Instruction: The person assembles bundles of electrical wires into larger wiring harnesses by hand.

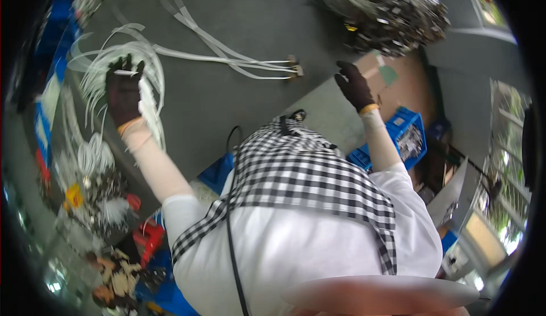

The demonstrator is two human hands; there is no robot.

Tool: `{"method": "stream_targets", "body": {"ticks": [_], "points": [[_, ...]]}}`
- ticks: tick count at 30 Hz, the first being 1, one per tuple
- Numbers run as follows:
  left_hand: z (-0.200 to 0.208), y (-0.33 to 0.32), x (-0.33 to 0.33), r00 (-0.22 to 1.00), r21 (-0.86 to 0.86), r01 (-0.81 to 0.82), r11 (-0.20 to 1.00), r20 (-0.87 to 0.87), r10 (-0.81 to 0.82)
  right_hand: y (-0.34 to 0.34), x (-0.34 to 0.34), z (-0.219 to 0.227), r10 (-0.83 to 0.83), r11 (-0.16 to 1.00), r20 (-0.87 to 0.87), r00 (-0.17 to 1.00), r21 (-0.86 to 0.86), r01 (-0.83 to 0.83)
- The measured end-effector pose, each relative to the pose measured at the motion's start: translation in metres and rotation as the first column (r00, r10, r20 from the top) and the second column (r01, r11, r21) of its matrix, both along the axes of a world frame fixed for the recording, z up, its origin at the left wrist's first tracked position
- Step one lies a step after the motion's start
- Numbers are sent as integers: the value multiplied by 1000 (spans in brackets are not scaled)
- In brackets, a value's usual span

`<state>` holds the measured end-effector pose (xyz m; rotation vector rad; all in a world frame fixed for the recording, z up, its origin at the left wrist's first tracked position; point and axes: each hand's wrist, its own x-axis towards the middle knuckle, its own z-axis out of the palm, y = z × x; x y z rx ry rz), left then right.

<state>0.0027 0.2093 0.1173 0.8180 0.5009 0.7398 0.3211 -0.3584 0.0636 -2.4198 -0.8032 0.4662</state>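
Observation:
My left hand (pixel 123 94), in a dark glove, lies over a looped bundle of white flat cables (pixel 152 97) on the left of the grey table. Its fingers stretch forward, and a short white strip (pixel 126 72) crosses them; no closed grip shows. My right hand (pixel 355 85), also dark-gloved, hovers past the table's right side with fingers apart and holding nothing. Between the hands lie several long white flat cables (pixel 239 62), ending in small tan connectors (pixel 294 67). Motion smears part of the picture.
A heap of cables with metallic ends (pixel 392 17) sits at the far right of the grey table (pixel 193 108). Lower right stands a blue crate (pixel 406 137) of small parts. More cable coils (pixel 94 157) lie left. A black cord (pixel 233 248) runs down my body.

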Motion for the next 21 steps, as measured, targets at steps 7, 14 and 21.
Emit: {"method": "stream_targets", "body": {"ticks": [7,14,21], "points": [[-50,-158,125,901,-193,432,881,131,-413,-45,50,-32,-553,772,-371,746,109,627],[-87,-304,172,817,-470,538,700,88,-569,-6,111,-55,-591,579,-566,575,199,791],[-51,-321,184,705,-436,657,615,67,-706,19,108,-69,-744,639,-281,606,-31,769]]}}
